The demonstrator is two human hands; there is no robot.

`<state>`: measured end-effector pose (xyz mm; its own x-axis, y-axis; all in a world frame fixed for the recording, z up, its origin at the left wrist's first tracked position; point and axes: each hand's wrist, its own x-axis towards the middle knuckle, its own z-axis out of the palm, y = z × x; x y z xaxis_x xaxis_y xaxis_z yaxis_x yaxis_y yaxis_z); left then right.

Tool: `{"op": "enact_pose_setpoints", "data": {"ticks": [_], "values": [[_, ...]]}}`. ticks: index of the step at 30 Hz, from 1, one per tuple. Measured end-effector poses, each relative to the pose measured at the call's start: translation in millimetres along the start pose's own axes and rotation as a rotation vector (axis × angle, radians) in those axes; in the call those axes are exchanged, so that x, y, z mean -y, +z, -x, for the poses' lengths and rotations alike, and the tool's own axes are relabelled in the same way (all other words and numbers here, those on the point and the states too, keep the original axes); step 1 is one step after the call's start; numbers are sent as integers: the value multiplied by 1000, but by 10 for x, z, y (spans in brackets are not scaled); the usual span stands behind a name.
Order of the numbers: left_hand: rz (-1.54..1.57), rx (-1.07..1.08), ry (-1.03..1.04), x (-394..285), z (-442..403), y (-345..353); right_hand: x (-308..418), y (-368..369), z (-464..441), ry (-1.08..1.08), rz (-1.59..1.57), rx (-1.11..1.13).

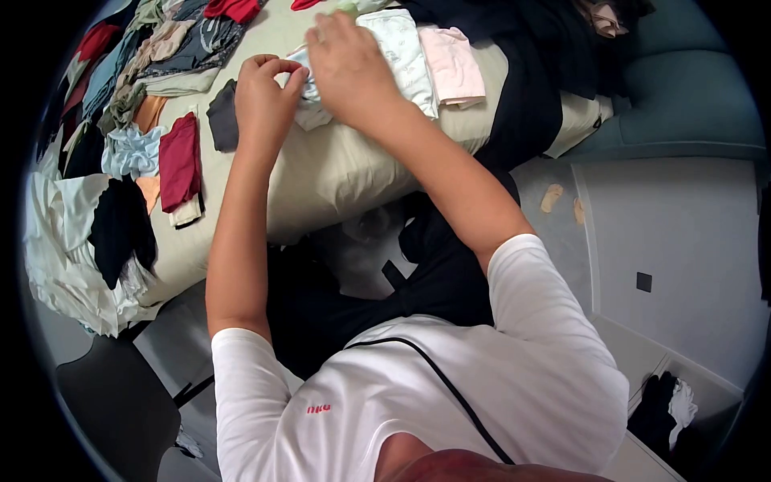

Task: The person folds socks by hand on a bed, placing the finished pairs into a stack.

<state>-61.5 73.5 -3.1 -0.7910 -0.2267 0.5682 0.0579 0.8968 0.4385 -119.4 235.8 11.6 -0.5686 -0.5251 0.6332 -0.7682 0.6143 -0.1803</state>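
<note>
A small pale garment (312, 114) lies on the cream-covered bed, partly hidden under my hands. My left hand (269, 88) is closed at its left edge, thumb and index finger pinched together on the cloth. Over its upper right side is my right hand (349, 68), slightly blurred, fingers stretched out and a little apart. To the right lie a folded white patterned garment (401, 60) and a folded pale pink one (452, 66). A dark grey folded cloth (223, 116) sits just left of my left wrist.
Mixed clothes (169, 48) heap at the bed's upper left. A folded dark red garment (179, 161), a light blue one (132, 153) and white cloth (68, 241) lie nearer the left edge. Black clothing (530, 96) drapes at the right, beside a teal sofa (691, 104).
</note>
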Motion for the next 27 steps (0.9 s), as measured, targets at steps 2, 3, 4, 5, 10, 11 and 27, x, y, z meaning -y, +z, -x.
{"op": "enact_pose_setpoints", "data": {"ticks": [2, 3, 4, 5, 10, 11, 27], "values": [[-7, 33, -2, 20, 18, 7, -31, 155, 39, -327, 114, -98], [37, 70, -5, 47, 28, 16, 26, 182, 102, -247, -55, 72], [82, 105, -8, 77, 37, 21, 48, 201, 135, -245, -57, 72], [81, 105, -10, 103, 50, 31, 60, 217, 155, -212, -62, 109], [162, 237, -101, 56, 60, 16, 118, 278, 178, -126, -49, 221], [155, 284, -138, 51, 52, 0, 129, 306, 175, -112, -37, 261], [259, 183, -64, 218, 127, -39, 321, 134, 74, -135, 122, 356]]}}
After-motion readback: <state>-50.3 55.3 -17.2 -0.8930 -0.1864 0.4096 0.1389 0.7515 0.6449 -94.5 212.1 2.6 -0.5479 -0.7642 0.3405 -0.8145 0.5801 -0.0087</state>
